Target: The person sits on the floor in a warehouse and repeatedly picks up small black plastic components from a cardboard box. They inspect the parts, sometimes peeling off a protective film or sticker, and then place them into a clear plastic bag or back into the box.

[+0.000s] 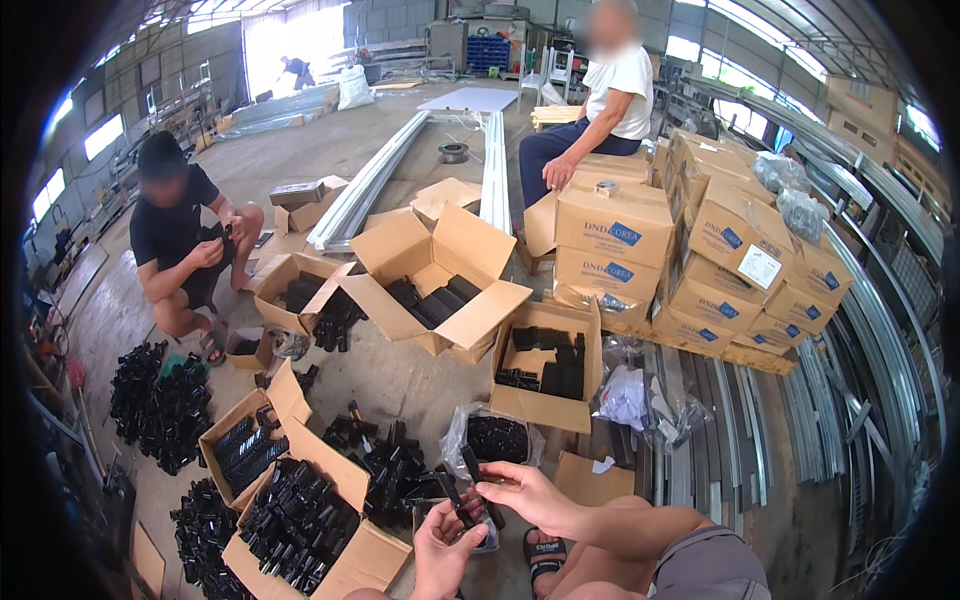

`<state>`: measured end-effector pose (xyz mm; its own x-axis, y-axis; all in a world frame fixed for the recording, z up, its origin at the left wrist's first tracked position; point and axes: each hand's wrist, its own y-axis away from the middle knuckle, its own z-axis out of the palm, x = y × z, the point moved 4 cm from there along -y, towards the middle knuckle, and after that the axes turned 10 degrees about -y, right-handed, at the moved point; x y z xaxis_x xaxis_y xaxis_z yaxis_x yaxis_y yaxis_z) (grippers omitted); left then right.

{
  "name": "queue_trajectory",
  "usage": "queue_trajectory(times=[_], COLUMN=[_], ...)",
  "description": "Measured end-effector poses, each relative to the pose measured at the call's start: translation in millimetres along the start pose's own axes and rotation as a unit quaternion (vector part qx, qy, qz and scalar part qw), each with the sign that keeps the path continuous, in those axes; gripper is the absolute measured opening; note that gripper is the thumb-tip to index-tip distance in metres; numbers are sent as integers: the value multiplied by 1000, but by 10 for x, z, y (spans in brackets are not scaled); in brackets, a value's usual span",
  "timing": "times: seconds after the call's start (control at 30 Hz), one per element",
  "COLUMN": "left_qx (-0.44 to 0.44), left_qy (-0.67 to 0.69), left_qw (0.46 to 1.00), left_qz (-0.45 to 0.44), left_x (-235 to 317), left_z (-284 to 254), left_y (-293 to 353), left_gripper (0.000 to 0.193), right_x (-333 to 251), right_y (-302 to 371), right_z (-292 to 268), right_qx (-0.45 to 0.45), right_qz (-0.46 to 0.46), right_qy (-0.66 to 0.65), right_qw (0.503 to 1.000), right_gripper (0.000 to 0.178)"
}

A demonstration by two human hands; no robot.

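My left hand (442,552) is closed around a slim black plastic part (449,488), which stands up from the fingers. Just to its right, my right hand (530,497) pinches another narrow black part (470,461) between thumb and fingertips. The two parts are very close; whether they touch I cannot tell. Beyond the hands lies a clear plastic bag (446,436) of small black pieces. Left of my left hand is an open carton (376,556) full of black parts, with a loose black pile (398,470) behind it.
More open cartons (385,262) with black parts stand ahead. Stacked closed boxes (612,232) rest on a pallet at right, beside long metal profiles (800,430). One person (185,230) crouches at left handling a black part; another (610,100) sits on a box.
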<state>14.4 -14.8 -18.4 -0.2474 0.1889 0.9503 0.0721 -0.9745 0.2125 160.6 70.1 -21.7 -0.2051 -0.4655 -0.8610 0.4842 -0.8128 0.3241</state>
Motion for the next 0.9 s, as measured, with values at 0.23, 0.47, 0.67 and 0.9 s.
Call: queue_trajectory(times=[0.23, 0.47, 0.67, 0.9], left_qx=[19, -4, 4, -14], left_qy=[68, 90, 75, 69], left_qw=[997, 994, 995, 996], left_qz=[-42, -64, -61, -55], left_x=[-50, -168, -157, -222], left_z=[32, 87, 137, 107], left_y=[4, 2, 5, -26], left_gripper=[52, 63, 65, 57], right_x=[36, 69, 154, 95], right_y=[33, 47, 21, 14], right_z=[79, 88, 72, 85], right_qx=[-55, -6, -1, -10], right_qz=[3, -28, -29, -65], right_qy=[-12, 78, 73, 77], right_qw=[998, 997, 997, 995], right_gripper=[39, 42, 45, 41])
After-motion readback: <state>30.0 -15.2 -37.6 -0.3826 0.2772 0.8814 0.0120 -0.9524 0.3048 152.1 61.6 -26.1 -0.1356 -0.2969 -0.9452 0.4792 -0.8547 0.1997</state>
